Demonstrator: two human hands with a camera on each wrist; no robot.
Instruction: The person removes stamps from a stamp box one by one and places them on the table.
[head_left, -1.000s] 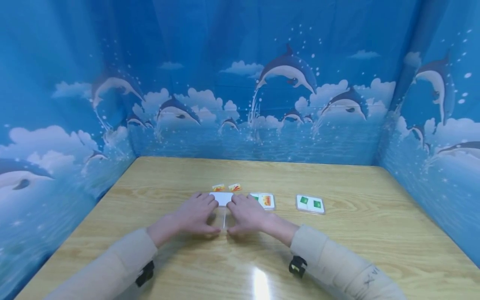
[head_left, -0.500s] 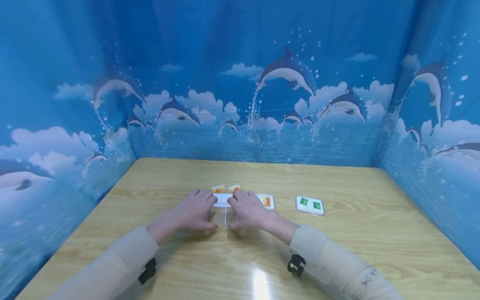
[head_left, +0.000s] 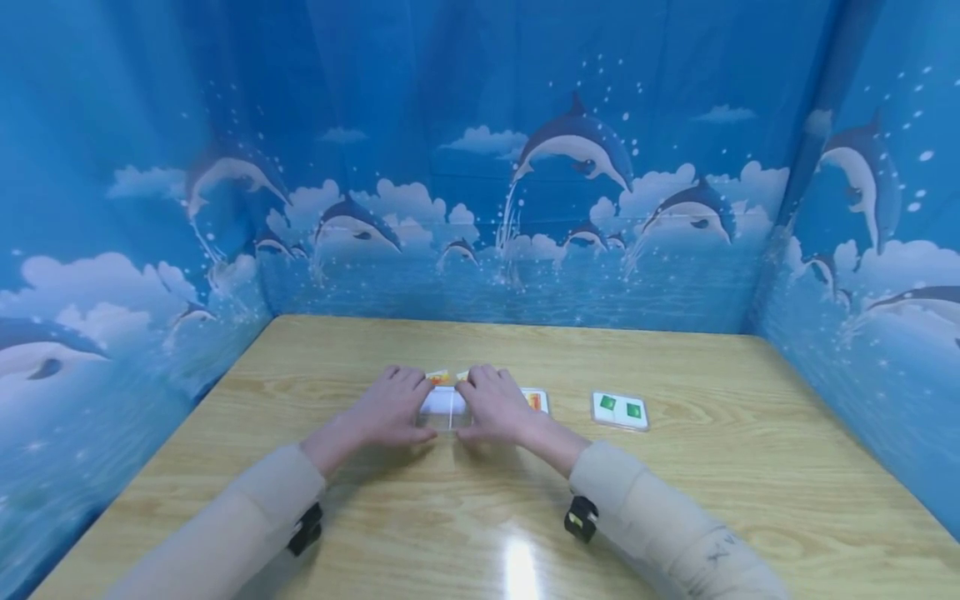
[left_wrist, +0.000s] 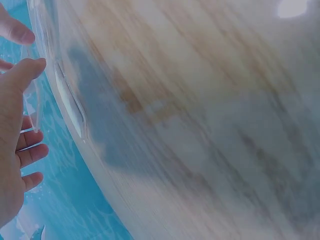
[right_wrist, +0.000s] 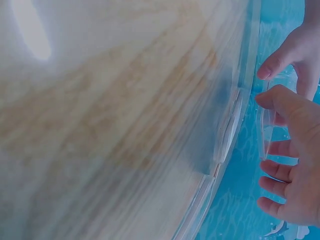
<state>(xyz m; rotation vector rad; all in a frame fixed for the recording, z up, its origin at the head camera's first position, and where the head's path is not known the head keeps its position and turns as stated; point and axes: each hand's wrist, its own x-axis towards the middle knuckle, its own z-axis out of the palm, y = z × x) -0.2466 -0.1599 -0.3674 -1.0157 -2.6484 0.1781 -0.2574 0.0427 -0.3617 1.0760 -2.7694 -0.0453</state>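
Note:
Between my left hand (head_left: pixel 390 408) and right hand (head_left: pixel 495 408) is a clear plastic cover (head_left: pixel 442 422), with a thin line down its middle. Both hands pinch its sides, thumbs on the near edge and fingers on the far side. Through the cover shows a small white flat case (head_left: pixel 442 402). In the left wrist view the cover (left_wrist: pixel 35 107) is raised above the table, apart from the case (left_wrist: pixel 70 105) lying there. The right wrist view has the same gap between the cover (right_wrist: pixel 264 135) and the case (right_wrist: pixel 230 130).
Two small orange-printed cards (head_left: pixel 438 378) lie just beyond the hands, one partly covered by right fingers. A white case with an orange picture (head_left: pixel 536 400) is half hidden behind the right hand. Farther right lies a case with two green squares (head_left: pixel 621 410). Dolphin-printed curtains (head_left: pixel 480 167) surround the table.
Both hands have moved forward with the clear cover, which now overlaps the white case in the head view. The right fingers now cover more of the right orange card. The other cases stay put.

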